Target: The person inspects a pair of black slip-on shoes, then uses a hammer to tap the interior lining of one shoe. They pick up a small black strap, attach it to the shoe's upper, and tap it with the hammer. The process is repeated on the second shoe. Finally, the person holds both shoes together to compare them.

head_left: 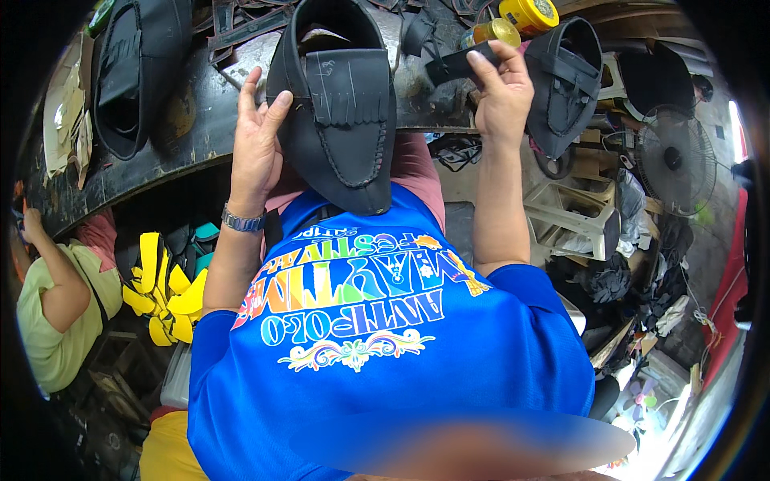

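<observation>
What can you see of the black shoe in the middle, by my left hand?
The shoe looks like black leather, its narrow toe pointing toward you and its top open. A fringed flap with pale marks lies across the front; below it, a braided-looking seam curves in a U. It extends beyond the edge of the dark table, the toe overlapping your blue shirt in view. Your left hand is beside it; whether your thumb touches it is unclear.

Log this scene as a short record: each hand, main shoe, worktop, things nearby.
Left hand: spread open beside the black, fringed, leather-look shoe; contact unclear
Right hand: pinching a flat black strip
Shoe: toe pointing toward the person's blue printed shirt
Worktop: dark, scuffed table
Nearby: round yellow plastic tub; another black stitched shoe at right
</observation>
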`<state>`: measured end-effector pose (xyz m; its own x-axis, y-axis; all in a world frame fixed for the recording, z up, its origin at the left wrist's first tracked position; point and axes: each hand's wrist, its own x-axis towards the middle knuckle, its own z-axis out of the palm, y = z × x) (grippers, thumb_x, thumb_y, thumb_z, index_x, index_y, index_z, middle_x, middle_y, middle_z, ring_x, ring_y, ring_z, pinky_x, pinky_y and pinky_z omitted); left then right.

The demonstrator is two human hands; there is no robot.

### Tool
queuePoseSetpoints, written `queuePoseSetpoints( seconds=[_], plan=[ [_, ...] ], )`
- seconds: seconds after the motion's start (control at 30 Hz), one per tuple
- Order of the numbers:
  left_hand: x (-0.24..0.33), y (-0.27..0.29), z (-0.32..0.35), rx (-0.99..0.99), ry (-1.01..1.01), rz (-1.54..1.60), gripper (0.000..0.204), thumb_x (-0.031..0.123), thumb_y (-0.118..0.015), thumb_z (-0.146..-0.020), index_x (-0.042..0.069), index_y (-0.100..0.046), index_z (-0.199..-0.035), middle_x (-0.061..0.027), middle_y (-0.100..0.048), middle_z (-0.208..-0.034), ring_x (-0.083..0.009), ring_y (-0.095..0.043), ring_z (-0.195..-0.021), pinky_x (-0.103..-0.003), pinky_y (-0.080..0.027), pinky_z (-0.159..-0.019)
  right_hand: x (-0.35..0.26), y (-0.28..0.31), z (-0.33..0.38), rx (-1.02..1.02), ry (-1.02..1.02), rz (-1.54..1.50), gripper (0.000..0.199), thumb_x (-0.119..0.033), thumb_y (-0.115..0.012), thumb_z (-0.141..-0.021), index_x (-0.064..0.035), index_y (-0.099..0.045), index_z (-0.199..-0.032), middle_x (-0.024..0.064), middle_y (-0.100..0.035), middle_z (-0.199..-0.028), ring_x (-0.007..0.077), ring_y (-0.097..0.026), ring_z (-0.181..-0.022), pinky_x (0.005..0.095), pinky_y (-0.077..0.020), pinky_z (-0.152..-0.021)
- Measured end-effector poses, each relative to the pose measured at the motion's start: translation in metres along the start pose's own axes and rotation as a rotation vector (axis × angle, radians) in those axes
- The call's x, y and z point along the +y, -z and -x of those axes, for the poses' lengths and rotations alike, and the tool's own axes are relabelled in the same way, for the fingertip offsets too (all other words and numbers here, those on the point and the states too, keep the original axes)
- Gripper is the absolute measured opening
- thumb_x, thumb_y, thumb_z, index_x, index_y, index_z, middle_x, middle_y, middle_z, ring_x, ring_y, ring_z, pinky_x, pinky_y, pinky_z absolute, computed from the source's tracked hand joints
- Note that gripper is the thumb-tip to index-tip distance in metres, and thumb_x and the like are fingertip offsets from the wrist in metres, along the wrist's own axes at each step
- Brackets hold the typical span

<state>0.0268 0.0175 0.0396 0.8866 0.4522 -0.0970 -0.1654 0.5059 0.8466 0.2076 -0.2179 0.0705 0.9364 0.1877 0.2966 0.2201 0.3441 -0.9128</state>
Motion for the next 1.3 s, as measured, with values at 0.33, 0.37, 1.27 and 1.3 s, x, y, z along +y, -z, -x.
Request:
queuePoseSetpoints(
  seconds=[0.33,0.37,1.27,1.3],
  plan=[
    [0.001,0.003,-0.003,-0.08,0.052,0.107,0.063,0.009,-0.059,-0.096,0.006,-0.025,-0.149,-0.0152,-0.057,-0.129,-0.0206,-0.058,-0.117,-0.034,-0.05,-0.098,0.004,0.004,-0.004,-0.023,-0.395,-0.316,0.042,0.007,-0.068,-0.082,-0.0072,-0.052,-0.118,0.0051,-0.06,-0.101,0.0167,-0.065,-0.086,0.0338,-0.0571,-0.069],
    [0.001,0.003,-0.003,-0.08,0.054,0.109,0.062,0.009,-0.059,-0.096,0.006,-0.026,-0.149,-0.0151,-0.057,-0.129,-0.0206,-0.058,-0.117,-0.034,-0.05,-0.098,0.005,0.004,-0.004,-0.03,-0.417,-0.336,0.042,0.007,-0.068,-0.081,-0.0073,-0.052,-0.118,0.0047,-0.06,-0.101,0.0165,-0.065,-0.086,0.0334,-0.0567,-0.069],
    [0.022,-0.028,0.006,-0.18,0.315,0.44,0.033,0.022,-0.059,-0.097,0.0,-0.058,-0.121,-0.013,-0.068,-0.111,-0.0199,-0.07,-0.093,-0.033,-0.059,-0.084,-0.065,-0.049,0.014,-0.357,-0.062,0.076,0.018,0.005,-0.066,-0.085,0.0017,-0.065,-0.102,0.0049,-0.065,-0.098,0.009,-0.06,-0.087,0.0218,-0.0476,-0.08],
    [0.024,-0.033,0.006,-0.192,0.297,0.411,0.032,0.022,-0.059,-0.098,0.0,-0.058,-0.121,-0.0127,-0.068,-0.11,-0.0192,-0.07,-0.093,-0.032,-0.059,-0.083,-0.069,-0.055,0.019,-0.422,-0.101,0.134,0.016,0.005,-0.067,-0.084,0.0015,-0.067,-0.1,0.0039,-0.066,-0.096,0.0071,-0.06,-0.086,0.0198,-0.0473,-0.078]
  ],
)
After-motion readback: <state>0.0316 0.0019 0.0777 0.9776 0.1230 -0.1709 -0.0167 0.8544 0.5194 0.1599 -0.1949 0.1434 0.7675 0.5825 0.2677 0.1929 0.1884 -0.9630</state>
